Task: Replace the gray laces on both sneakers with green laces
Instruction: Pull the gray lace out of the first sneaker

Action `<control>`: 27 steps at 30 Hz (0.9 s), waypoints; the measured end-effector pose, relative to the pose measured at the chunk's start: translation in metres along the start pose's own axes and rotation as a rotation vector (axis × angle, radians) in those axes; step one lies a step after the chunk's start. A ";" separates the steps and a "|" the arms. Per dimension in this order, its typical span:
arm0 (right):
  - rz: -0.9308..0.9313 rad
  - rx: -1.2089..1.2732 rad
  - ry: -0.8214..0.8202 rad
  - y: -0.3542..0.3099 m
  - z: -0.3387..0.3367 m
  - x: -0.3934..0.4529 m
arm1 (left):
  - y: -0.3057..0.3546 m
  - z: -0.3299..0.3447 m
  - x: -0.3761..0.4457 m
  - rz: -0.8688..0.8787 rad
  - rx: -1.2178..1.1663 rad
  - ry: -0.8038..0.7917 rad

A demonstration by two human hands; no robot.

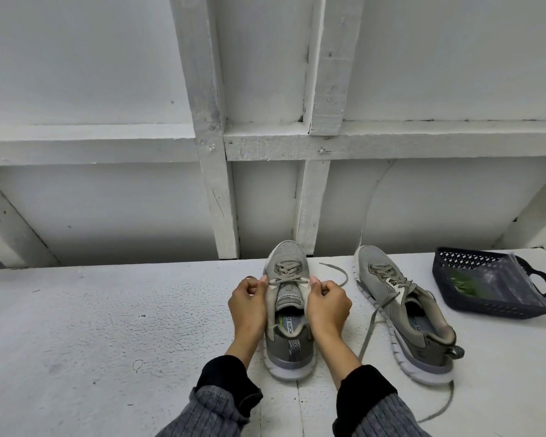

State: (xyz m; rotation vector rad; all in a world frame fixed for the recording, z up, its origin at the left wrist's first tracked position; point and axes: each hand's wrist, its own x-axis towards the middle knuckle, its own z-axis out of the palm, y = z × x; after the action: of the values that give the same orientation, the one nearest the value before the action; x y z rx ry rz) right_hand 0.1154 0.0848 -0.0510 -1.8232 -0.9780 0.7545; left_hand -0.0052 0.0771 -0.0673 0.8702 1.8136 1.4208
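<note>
Two gray sneakers are standing upright: the left sneaker (287, 313) half-unlaced, the right sneaker (404, 313) trailing loose gray laces (372, 320). Green laces (464, 283) are lying in the basket.

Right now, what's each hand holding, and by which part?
Both hold the near sneaker at its top eyelets: the left hand and the right hand each pinch the gray lace where it leaves the upper's edge.
</note>
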 end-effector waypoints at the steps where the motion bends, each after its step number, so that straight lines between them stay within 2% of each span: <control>1: 0.002 -0.002 0.002 0.000 0.000 0.000 | 0.001 0.000 -0.001 0.001 0.000 0.001; 6: -0.109 0.015 -0.074 0.002 -0.002 0.003 | 0.002 -0.005 0.005 -0.018 -0.032 -0.066; 12: -0.276 -0.038 -0.272 -0.006 -0.013 0.006 | 0.007 -0.020 0.012 -0.192 -0.226 -0.286; 16: -0.474 -0.225 -0.240 -0.017 -0.010 -0.003 | 0.008 -0.022 0.012 -0.247 -0.293 -0.323; 19: -0.606 -0.403 -0.307 -0.028 -0.005 -0.009 | 0.009 -0.024 0.011 -0.272 -0.323 -0.339; 23: -0.684 -0.625 -0.348 -0.034 0.003 -0.009 | 0.012 -0.025 0.008 -0.293 -0.353 -0.360; 27: -0.709 -0.698 -0.361 -0.034 0.004 -0.007 | 0.010 -0.025 0.007 -0.289 -0.348 -0.350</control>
State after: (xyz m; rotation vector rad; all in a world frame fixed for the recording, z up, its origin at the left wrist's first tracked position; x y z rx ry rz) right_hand 0.0981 0.0900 -0.0205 -1.6992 -2.1787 0.2989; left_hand -0.0285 0.0719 -0.0534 0.6033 1.3192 1.2560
